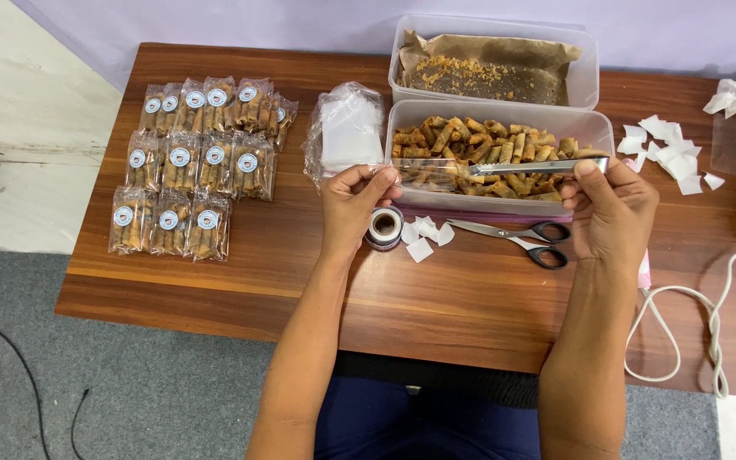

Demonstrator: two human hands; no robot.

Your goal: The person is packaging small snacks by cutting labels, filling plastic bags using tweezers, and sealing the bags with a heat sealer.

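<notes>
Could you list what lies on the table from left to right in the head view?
Packed snack bags → stack of empty clear bags → sticker roll → scissors → paper scraps → white cable.

Bare forearms, two bare hands [359, 200], dark navy trousers, black top hem

Bright, even overhead light; soft short shadows under the scissors [517, 235]. Mild glare on clear tub [504, 115] above them. Sharp focus, slight edge distortion.
</notes>
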